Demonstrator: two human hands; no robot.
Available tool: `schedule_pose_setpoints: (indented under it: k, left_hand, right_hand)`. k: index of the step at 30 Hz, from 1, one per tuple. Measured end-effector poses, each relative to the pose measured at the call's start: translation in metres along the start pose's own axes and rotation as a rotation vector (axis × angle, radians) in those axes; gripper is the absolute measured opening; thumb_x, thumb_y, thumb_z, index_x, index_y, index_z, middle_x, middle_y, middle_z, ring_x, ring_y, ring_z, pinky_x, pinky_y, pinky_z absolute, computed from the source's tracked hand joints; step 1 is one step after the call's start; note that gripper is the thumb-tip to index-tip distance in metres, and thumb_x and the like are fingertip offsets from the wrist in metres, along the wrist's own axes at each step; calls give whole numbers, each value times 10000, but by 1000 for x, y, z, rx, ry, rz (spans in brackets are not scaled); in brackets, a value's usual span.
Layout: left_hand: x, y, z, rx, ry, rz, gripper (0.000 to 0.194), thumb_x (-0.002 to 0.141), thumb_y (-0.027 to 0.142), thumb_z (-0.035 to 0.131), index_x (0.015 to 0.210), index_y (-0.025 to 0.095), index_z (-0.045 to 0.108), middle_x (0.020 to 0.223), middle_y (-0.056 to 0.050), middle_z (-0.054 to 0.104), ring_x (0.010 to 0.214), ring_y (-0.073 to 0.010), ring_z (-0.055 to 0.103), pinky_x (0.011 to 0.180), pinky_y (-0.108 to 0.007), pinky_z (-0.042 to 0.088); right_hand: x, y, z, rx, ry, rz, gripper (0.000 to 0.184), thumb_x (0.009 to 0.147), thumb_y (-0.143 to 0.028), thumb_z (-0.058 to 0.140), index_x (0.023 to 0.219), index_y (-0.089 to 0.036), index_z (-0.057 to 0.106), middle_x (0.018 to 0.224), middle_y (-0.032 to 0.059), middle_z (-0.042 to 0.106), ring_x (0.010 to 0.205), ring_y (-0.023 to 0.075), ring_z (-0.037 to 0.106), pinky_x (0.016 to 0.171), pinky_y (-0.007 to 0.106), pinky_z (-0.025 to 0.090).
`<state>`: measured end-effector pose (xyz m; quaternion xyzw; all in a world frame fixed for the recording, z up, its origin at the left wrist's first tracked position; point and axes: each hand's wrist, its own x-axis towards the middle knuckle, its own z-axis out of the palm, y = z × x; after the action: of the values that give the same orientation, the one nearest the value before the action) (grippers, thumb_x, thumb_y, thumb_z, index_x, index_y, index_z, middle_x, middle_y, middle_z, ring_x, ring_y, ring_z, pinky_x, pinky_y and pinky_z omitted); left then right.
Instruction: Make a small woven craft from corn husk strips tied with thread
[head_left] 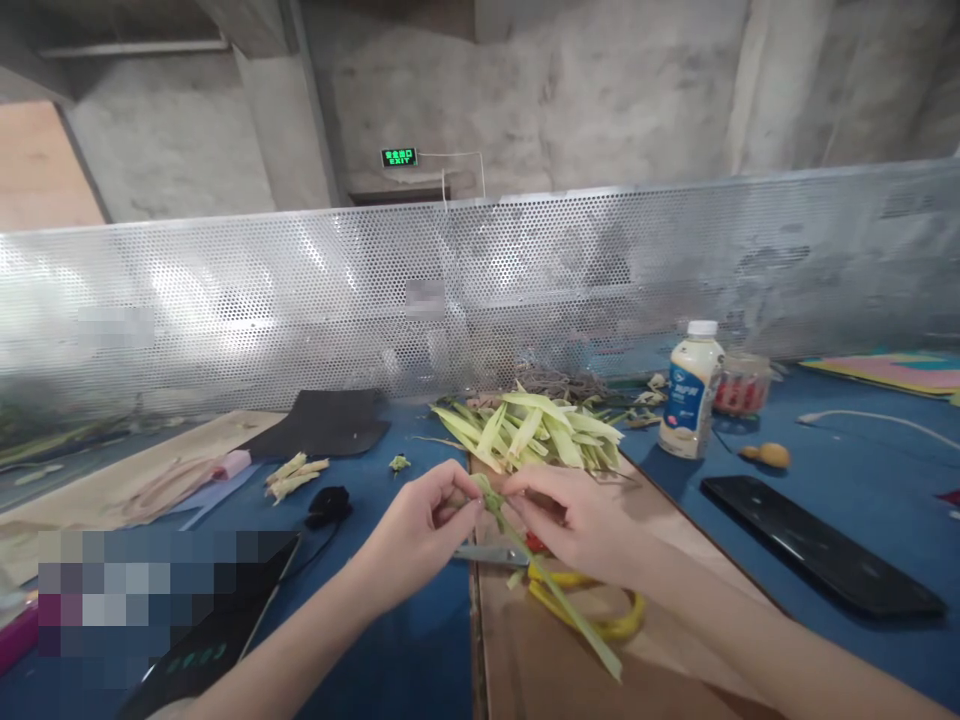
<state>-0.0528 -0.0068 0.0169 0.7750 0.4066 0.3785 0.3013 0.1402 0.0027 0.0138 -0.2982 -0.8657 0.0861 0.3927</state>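
Both hands meet over the middle of the table, pinching a green corn husk strip [551, 578] that is knotted or folded between the fingertips. My left hand [439, 515] holds its upper left part with thumb and forefinger. From the other side my right hand [574, 515] grips it, and a long tail hangs down toward the lower right. Below the hands lie scissors with yellow handles [626, 622], their blades pointing left. A small red thing shows partly beside the right fingers. Just beyond the hands sits a pile of pale green corn husks [551, 430].
A brown board [517, 670] lies under the work. On the right are a milk bottle [688, 395], a jar [742, 385], and a black phone [817, 545]. On the left are husk pieces [295, 477], a black sheet [322, 422] and a dark screen [217, 630]. Perforated metal panels [337, 300] stand behind.
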Motion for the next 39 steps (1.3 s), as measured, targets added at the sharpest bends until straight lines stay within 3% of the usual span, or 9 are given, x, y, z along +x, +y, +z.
schedule_pose_setpoints:
  k: [12, 15, 17, 19, 23, 26, 31, 39]
  left_hand:
    - [3, 1, -1, 131, 39, 22, 123, 825, 277, 421, 838, 201, 516, 543, 75, 287, 497, -89, 297, 484, -209, 260]
    - [2, 0, 0, 289, 234, 139, 138, 798, 247, 467, 920, 216, 524, 728, 10, 490, 704, -140, 460, 658, -269, 368]
    - [1, 2, 1, 430, 422, 216, 141, 767, 222, 507, 906, 216, 527, 923, -35, 527, 907, -193, 451, 818, -349, 333]
    - [-1, 7, 5, 480, 483, 189, 48, 776, 235, 496, 798, 205, 526, 891, -32, 541, 900, -202, 451, 837, -375, 317]
    - [-2, 15, 16, 102, 154, -10, 170, 820, 335, 439, 767, 197, 524, 710, 4, 558, 695, -152, 502, 669, -285, 392]
    - [-1, 17, 23, -224, 42, -116, 201, 818, 353, 446, 756, 178, 522, 690, 16, 556, 676, -129, 523, 644, -241, 397]
    - [-1, 16, 25, -359, 121, -174, 200, 789, 333, 503, 683, 164, 517, 623, 45, 510, 604, -96, 454, 583, -205, 350]
    - [-5, 19, 25, -530, 207, -232, 212, 799, 364, 490, 758, 158, 519, 629, 29, 507, 604, -94, 467, 614, -219, 377]
  right_hand:
    - [1, -1, -2, 4, 19, 4, 179, 814, -147, 438, 872, -182, 604, 746, 5, 617, 614, 99, 511, 566, 211, 391]
    - [0, 0, 0, 14, 84, 96, 163, 810, -171, 443, 874, -189, 592, 772, 12, 627, 628, 113, 537, 565, 215, 409]
    - [-1, -1, 3, 29, 157, 188, 154, 811, -185, 441, 880, -189, 579, 754, 9, 627, 616, 117, 545, 556, 215, 416]
    - [-2, -4, 6, 35, 226, 243, 145, 809, -191, 439, 872, -187, 569, 741, 5, 626, 609, 116, 551, 562, 214, 424]
    - [-3, -16, 13, -1, 293, 251, 132, 798, -182, 437, 809, -181, 568, 684, -4, 617, 570, 113, 548, 535, 204, 422]
    - [-4, -23, 16, -56, 303, 203, 139, 804, -183, 434, 805, -183, 572, 665, -3, 611, 569, 115, 547, 530, 205, 416]
    - [-5, -22, 16, -63, 287, 133, 143, 817, -179, 426, 817, -180, 569, 676, 13, 594, 571, 117, 533, 535, 215, 415]
    - [-7, -15, 23, 10, 271, 110, 107, 840, -196, 420, 882, -194, 519, 757, 26, 534, 641, 129, 518, 522, 222, 428]
